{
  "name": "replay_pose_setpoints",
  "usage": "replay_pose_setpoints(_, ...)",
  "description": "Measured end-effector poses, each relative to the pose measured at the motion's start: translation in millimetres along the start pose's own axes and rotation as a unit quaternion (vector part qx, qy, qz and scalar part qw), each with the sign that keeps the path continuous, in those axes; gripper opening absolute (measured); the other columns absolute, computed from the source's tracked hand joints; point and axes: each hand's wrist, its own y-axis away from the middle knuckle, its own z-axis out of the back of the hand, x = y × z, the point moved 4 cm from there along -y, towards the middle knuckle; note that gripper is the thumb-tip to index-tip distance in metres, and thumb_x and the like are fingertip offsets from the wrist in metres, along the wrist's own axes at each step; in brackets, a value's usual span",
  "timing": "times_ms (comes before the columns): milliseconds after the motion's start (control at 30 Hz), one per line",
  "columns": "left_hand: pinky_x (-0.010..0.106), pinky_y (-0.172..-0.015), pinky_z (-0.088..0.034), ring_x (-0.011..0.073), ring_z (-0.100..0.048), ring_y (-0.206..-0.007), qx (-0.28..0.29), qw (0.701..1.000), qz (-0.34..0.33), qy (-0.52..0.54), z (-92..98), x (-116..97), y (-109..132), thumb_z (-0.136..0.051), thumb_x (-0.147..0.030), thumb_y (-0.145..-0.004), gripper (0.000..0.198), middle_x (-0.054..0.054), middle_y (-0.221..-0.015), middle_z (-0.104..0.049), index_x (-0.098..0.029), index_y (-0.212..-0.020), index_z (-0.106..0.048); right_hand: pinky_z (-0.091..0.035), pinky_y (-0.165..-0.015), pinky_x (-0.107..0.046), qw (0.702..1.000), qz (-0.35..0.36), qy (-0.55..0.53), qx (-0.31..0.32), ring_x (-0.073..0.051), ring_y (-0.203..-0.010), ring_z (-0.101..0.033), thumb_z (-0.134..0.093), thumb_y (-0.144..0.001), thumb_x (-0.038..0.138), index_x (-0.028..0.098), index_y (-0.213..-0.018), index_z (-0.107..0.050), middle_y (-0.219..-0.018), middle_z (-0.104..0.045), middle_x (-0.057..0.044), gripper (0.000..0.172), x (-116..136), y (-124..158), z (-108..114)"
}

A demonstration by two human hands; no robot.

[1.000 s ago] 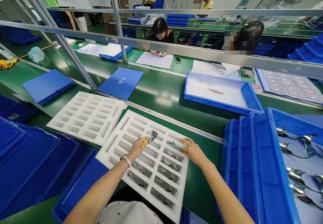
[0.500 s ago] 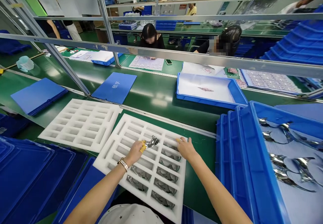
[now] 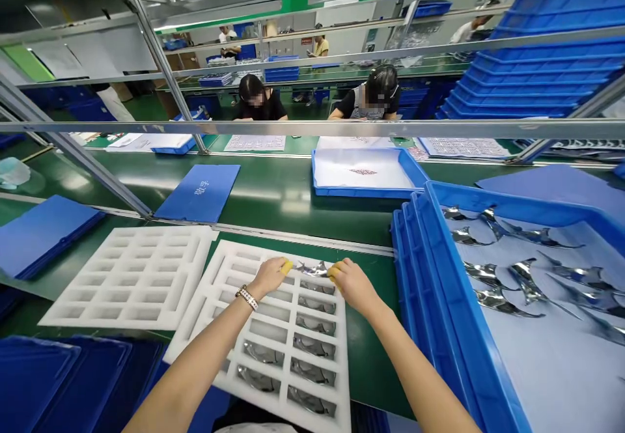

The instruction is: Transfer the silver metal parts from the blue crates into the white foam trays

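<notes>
Head camera: left fingers (image 3: 287, 267) and right fingers (image 3: 335, 270) pinch opposite ends of a shiny piece (image 3: 317, 269).

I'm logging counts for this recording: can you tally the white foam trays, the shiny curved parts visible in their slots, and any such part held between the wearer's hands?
White foam trays: 2
Slotted shiny curved parts, visible ones: 8
Held shiny curved part: 1
Total: 11

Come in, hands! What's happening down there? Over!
Left hand, right hand, yellow-tipped: pinching opposite ends. Shiny silver curved part: held at far end of white slotted foam tray. No obstacle visible.
</notes>
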Motion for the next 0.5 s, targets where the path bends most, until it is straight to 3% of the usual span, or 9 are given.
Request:
replay_pose_setpoints(133, 0.047, -0.112, -0.038, 0.0293, -0.046, -0.136, -0.057, 0.992, 0.058, -0.097, -31.0, 32, 3, -0.05, -0.032, -0.095, 0.043, 0.009, -0.145, -0.056, -0.024, -0.136, -0.057, -0.043, -0.09, -0.041, 0.993, -0.09, -0.081, 0.013, -0.028, -0.119, -0.047, -0.045, -0.095, 0.019, 0.021, -0.098, -0.071, -0.128, -0.062, -0.011, 0.027, -44, -7, -27)
replay_pose_setpoints(267, 0.05, -0.122, -0.025, 0.0271, -0.028, -0.15, -0.08, 0.985, 0.021, -0.153, -67.8, 61, 21, -0.047, -0.022, -0.094, 0.053, 0.009, -0.157, -0.043, -0.022, -0.146, -0.047, -0.042, -0.098, -0.048, 0.983, -0.1, -0.137, 0.078, -0.029, -0.132, -0.039, -0.045, -0.091, 0.015, 0.022, -0.094, -0.072, -0.138, -0.057, -0.01, 0.028, -54, -18, -53)
replay_pose_setpoints(367, 0.052, -0.123, -0.023, 0.0267, -0.026, -0.151, -0.083, 0.985, 0.016, -0.149, -76.3, 70, 26, -0.046, -0.021, -0.093, 0.054, 0.008, -0.158, -0.041, -0.023, -0.148, -0.045, -0.043, -0.099, -0.05, 0.979, -0.097, -0.151, 0.094, -0.03, -0.136, -0.037, -0.045, -0.089, 0.015, 0.021, -0.09, -0.072, -0.14, -0.056, -0.01, 0.028, -54, -20, -61)
replay_pose_setpoints(500, 0.052, -0.124, -0.021, 0.0267, -0.025, -0.152, -0.065, 0.989, 0.035, -0.129, -72.5, 67, 24, -0.047, -0.023, -0.093, 0.054, 0.007, -0.159, -0.04, -0.023, -0.147, -0.046, -0.043, -0.1, -0.051, 0.974, -0.091, -0.175, 0.108, -0.03, -0.14, -0.033, -0.043, -0.089, 0.015, 0.021, -0.088, -0.071, -0.142, -0.054, -0.01, 0.028, -55, -17, -64)
